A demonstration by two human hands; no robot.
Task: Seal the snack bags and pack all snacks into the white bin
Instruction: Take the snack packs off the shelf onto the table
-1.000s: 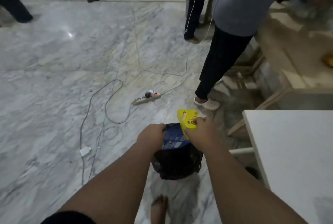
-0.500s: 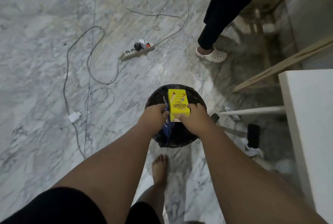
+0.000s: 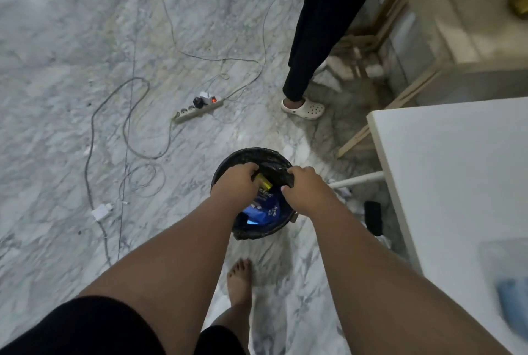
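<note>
On the grey marble floor, a yellow cardboard box is packed into the black-lined round bin, the left hand grip curled round it and the black plastic liner pinched by the right hand; release is judged due next.

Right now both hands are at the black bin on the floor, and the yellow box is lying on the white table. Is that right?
Not quite. The head view shows the yellow box inside the black bin, beneath the left hand and above a blue bag, not on the white table. The right hand is at the bin too, holding its black liner.
</note>
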